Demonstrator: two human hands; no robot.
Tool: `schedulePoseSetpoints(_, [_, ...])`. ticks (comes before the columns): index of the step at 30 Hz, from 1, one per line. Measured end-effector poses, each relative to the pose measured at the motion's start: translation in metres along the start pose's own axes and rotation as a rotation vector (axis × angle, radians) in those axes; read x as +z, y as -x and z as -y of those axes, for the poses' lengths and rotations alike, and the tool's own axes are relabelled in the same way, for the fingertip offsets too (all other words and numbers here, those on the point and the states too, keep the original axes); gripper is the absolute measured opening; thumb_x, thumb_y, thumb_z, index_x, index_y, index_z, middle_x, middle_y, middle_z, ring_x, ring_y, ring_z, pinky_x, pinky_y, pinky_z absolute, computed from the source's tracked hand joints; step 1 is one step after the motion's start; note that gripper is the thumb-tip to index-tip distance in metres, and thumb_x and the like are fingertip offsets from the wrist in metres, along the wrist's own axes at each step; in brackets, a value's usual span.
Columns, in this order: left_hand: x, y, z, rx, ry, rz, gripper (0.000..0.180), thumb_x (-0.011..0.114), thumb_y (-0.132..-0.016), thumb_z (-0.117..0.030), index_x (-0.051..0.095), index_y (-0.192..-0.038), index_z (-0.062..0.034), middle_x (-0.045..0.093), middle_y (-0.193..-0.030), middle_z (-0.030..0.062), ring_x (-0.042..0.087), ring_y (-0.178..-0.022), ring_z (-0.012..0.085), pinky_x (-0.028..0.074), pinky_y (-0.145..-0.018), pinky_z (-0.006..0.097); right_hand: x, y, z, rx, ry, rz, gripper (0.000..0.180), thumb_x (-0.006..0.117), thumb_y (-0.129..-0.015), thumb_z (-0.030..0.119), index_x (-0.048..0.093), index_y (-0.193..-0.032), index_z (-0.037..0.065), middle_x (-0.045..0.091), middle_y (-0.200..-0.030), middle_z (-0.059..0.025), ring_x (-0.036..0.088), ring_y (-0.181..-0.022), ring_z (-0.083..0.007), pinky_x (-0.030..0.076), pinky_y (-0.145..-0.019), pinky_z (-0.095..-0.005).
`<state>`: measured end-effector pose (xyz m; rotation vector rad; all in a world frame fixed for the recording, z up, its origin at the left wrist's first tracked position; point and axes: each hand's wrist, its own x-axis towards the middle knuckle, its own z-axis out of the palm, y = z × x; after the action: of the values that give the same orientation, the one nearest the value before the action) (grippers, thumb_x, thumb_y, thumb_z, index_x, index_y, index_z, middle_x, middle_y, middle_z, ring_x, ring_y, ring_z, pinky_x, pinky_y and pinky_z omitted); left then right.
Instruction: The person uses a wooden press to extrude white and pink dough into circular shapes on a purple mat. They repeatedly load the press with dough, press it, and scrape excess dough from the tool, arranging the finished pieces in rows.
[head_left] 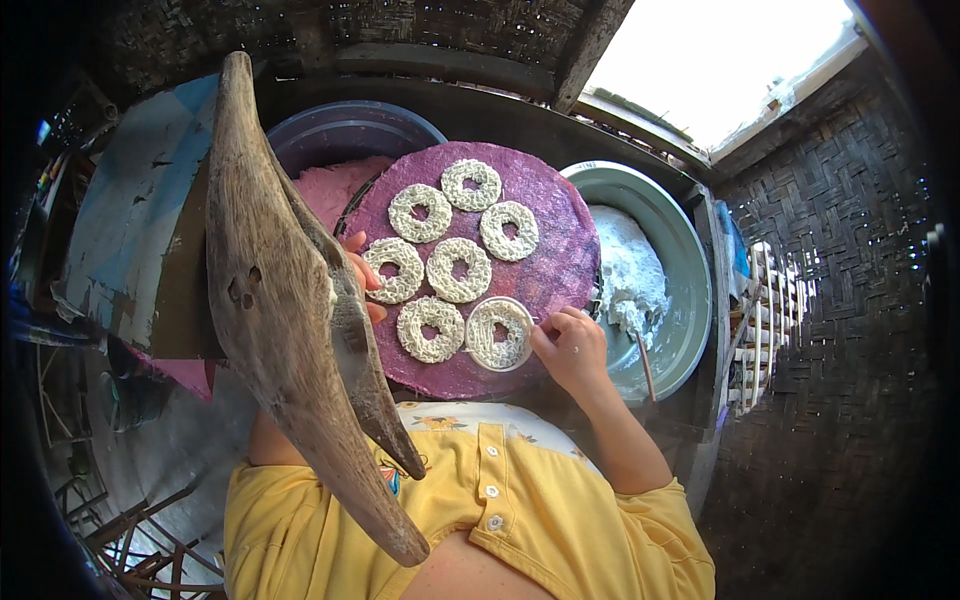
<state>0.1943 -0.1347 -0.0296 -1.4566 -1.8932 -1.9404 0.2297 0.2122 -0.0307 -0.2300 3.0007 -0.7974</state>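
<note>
A large two-part wooden press (270, 250) rises tilted, close in front of me, hiding most of my left hand (368, 280). Those fingers show curled at its right edge, over the left part of a round purple mat (560, 230). White lattice-like dough rings (459, 270), several of them, lie on the mat. A thin pale ring mold (499, 368) surrounds the one nearest the front right. My right hand (575, 350) is closed, thumb and finger pinching that mold's right rim. A bit of white paste sticks to the hand.
To the right, a grey-green basin (690, 290) holds white dough (630, 265) and a thin stick (646, 365). A dark basin (350, 112) with pink dough (335, 185) stands behind left. Beside the woven wall (840, 290) is a slatted bamboo piece (765, 310).
</note>
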Motion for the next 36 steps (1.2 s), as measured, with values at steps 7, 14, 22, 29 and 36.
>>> schedulePoseSetpoints(7, [0.002,0.004,-0.005,-0.011,-0.021,-0.023,0.019,0.056,-0.086,-0.024,0.062,-0.088,-0.006,0.064,-0.086,0.0068,0.06,-0.099,0.024,0.008,-0.113,0.044,0.0,0.001,0.003,-0.019,0.003,-0.019,0.017,0.065,-0.071,0.02,0.067,-0.066,0.004,0.06,-0.069,-0.0071,0.06,-0.068,-0.0253,0.048,-0.064,-0.0365])
schedulePoseSetpoints(14, [0.005,0.008,-0.008,-0.019,-0.031,-0.048,0.02,0.057,-0.084,-0.025,0.061,-0.089,-0.0061,0.064,-0.086,0.0071,0.06,-0.098,0.0239,0.01,-0.112,0.044,-0.006,-0.001,0.0,0.046,-0.037,-0.005,0.016,0.065,-0.071,0.019,0.067,-0.066,0.004,0.06,-0.069,-0.0076,0.06,-0.066,-0.026,0.047,-0.064,-0.0371])
schedulePoseSetpoints(22, [0.006,0.01,-0.009,-0.024,-0.034,-0.065,0.021,0.059,-0.082,-0.025,0.061,-0.09,-0.0062,0.064,-0.085,0.0075,0.061,-0.096,0.0237,0.012,-0.111,0.045,-0.007,-0.002,-0.003,0.045,0.002,0.005,0.019,0.064,-0.071,0.022,0.066,-0.066,0.004,0.06,-0.071,-0.0088,0.061,-0.069,-0.0272,0.047,-0.066,-0.0375])
schedulePoseSetpoints(29, [0.008,0.008,-0.009,-0.024,-0.028,-0.071,0.023,0.061,-0.08,-0.026,0.061,-0.091,-0.0064,0.064,-0.085,0.0078,0.061,-0.095,0.0236,0.014,-0.11,0.045,-0.032,-0.037,-0.032,0.103,0.23,-0.239,0.019,0.063,-0.07,0.021,0.067,-0.068,0.003,0.062,-0.07,-0.0114,0.061,-0.065,-0.0272,0.048,-0.065,-0.0376])
schedulePoseSetpoints(36, [0.009,0.006,-0.011,-0.016,-0.029,-0.087,0.025,0.062,-0.078,-0.027,0.061,-0.092,-0.0065,0.064,-0.084,0.0081,0.061,-0.094,0.0235,0.016,-0.11,0.046,-0.023,-0.043,-0.035,0.167,0.248,-0.148,0.02,0.065,-0.073,0.025,0.068,-0.072,0.006,0.064,-0.081,-0.0096,0.062,-0.076,-0.03,0.049,-0.073,-0.0393])
